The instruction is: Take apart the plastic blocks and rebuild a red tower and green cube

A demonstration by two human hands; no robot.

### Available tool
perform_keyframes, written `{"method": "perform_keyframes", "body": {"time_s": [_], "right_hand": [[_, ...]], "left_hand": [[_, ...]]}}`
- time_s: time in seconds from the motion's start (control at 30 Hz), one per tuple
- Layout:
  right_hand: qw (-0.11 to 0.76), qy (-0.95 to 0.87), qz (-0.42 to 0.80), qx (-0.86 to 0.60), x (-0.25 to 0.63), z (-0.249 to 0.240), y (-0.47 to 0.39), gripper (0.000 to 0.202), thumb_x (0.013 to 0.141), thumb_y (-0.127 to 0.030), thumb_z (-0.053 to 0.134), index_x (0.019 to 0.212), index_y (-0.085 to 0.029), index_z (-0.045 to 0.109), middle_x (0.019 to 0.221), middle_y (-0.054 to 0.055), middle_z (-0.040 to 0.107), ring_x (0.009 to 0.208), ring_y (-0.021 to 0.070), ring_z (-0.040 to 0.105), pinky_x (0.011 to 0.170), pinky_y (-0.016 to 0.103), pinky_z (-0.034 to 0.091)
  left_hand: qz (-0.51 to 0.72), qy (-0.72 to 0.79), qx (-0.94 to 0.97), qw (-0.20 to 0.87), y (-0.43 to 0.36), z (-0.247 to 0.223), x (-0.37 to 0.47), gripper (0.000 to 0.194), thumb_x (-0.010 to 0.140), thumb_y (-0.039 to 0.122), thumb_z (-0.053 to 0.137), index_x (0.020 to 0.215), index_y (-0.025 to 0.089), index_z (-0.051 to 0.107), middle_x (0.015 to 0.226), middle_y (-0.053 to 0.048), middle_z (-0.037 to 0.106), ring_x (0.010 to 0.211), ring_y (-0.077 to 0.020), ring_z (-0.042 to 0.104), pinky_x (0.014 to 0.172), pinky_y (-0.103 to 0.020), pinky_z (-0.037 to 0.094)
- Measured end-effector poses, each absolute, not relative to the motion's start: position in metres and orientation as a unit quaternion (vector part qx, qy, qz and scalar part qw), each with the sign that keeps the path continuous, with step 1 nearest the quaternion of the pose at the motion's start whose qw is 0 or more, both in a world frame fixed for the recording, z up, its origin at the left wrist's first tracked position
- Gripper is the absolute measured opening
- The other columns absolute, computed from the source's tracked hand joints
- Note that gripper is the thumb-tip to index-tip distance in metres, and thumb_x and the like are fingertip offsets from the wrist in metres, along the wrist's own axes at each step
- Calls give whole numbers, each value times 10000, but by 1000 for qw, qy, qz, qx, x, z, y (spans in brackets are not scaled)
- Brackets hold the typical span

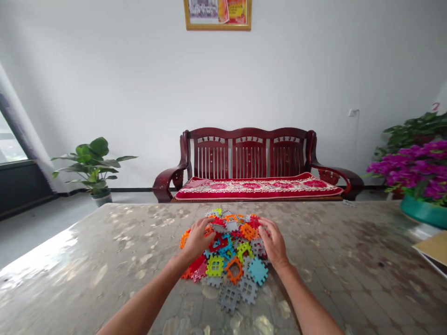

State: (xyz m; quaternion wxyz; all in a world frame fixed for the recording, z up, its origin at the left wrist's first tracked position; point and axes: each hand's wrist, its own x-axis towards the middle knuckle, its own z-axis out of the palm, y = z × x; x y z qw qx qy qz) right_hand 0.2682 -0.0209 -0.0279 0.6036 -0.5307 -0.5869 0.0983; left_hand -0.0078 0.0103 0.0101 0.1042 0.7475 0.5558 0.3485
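Note:
A heap of flat plastic interlocking tiles with notched edges lies on the table between my hands. My left hand rests at the heap's left side, fingers spread over red and orange tiles. On the right side, my right hand has its fingers apart, the tips beside a red tile. Neither hand visibly grips a tile. Nearer to me lie a lime-green window tile, an orange tile, a light-blue tile and grey window tiles. Tiles under the left palm are hidden.
The table has a shiny patterned cover. At its right stand purple flowers in a teal pot, beside a tan box or book. A dark red wooden bench stands beyond, with a potted plant at the left.

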Motion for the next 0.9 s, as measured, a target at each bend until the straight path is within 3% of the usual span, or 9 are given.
{"method": "perform_keyframes", "body": {"time_s": [0.1,0.23,0.4,0.53,0.63,0.8,0.9], "right_hand": [[595,-546,101,-580,279,-33,-24,407,854,-534,497,1005,-211,693,1098,105,683,983,244,624,872,375,501],[560,-499,115,-652,287,-38,-28,437,803,-604,513,932,-224,685,938,64,689,758,211,615,755,346,493],[509,-504,95,-691,290,-41,-27,387,796,-605,519,870,-253,662,856,34,672,796,222,632,726,328,471],[454,-524,139,-707,298,-40,-25,442,732,-615,601,933,-228,675,822,40,660,807,240,645,702,331,477],[434,-543,188,-694,303,-42,-34,623,629,-584,714,1114,-197,662,884,49,670,816,248,651,721,345,492],[413,-612,169,-653,290,-53,-62,960,471,-377,835,1370,-243,527,1100,85,655,1000,295,625,834,379,487],[400,-613,132,-668,275,-56,-71,923,489,-313,802,1368,-254,524,1086,89,647,998,299,625,838,381,486]], "left_hand": [[332,557,755,100,-7,0,-20,428,859,376,654,1267,260,601,1285,-79,590,1175,-273,558,984,-461,482],[262,613,740,91,-38,-29,-49,672,727,397,703,1372,317,531,1393,-98,512,1325,-357,421,1064,-551,360],[189,649,729,109,-55,-51,-72,877,637,432,705,1458,264,445,1481,-167,420,1331,-408,419,1036,-550,367],[187,637,737,123,-50,-42,-66,836,690,442,647,1470,238,424,1433,-160,490,1287,-367,480,1023,-484,399],[192,628,743,130,-47,-33,-55,767,714,415,624,1436,209,465,1364,-154,559,1248,-341,523,1040,-436,391],[210,615,752,111,-45,-31,-39,715,684,272,625,1383,179,509,1311,-154,586,1205,-312,550,1051,-415,378],[223,609,752,122,-44,-31,-35,641,672,248,634,1308,199,568,1225,-126,609,1155,-297,565,1002,-398,418]]}}
